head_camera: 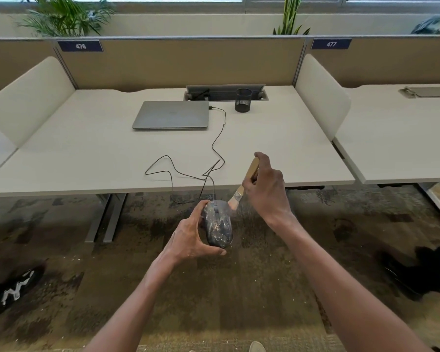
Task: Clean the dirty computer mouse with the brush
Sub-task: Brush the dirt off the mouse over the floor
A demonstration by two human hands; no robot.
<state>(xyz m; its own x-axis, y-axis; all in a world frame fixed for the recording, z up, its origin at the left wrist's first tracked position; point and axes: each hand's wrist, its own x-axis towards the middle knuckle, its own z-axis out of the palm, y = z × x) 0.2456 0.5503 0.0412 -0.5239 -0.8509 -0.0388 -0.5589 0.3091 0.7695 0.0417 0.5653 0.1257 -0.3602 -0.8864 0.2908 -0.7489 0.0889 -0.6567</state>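
A dark computer mouse (219, 222), speckled with white dust, is held in the air in front of the desk edge, over the carpet. My left hand (191, 236) grips it from the left side, thumb under its near end. Its thin black cable (215, 146) runs up over the desk to the laptop. My right hand (266, 188) grips the wooden handle of a small paintbrush (239, 193). The brush slants down to the left, and its pale bristles touch the far right side of the mouse.
A shut grey laptop (172, 115) and a black mesh pen cup (243, 99) stand at the back of the white desk (87, 148). White side dividers flank the desk. White specks lie on the carpet (239, 288). A dark shoe (13, 288) is at the lower left.
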